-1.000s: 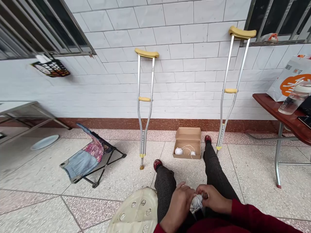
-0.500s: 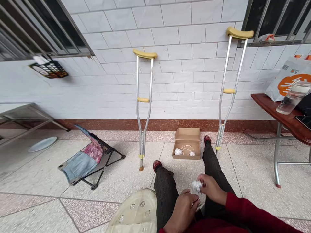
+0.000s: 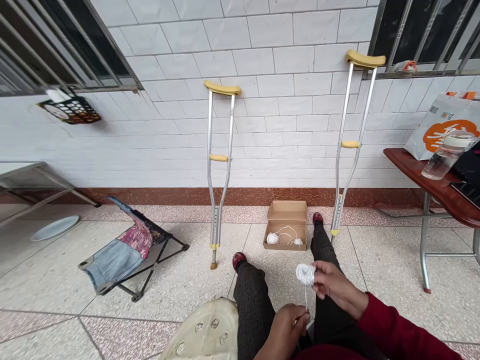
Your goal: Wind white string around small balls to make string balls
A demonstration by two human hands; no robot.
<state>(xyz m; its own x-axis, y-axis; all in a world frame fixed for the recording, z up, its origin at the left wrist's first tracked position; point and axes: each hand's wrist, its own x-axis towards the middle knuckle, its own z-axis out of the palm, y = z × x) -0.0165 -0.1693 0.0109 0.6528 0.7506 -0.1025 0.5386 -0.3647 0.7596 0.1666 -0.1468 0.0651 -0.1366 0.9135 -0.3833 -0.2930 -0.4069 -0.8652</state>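
Note:
My right hand is closed on a small white ball of string, held up in front of my lap. A strand of white string runs down from the ball to my left hand, whose fingers pinch it. I sit with my legs in dark trousers stretched over the tiled floor. Past my feet an open cardboard box lies on the floor with more white string and two small balls inside.
Two aluminium crutches lean on the white tiled wall. A folded fabric stool lies at left, a pale plastic stool beside my left leg. At right a brown table carries a bottle and a bag.
My right hand has lifted the string ball up and away from my left hand, drawing a strand taut between them. The hands were together on the ball a second ago.

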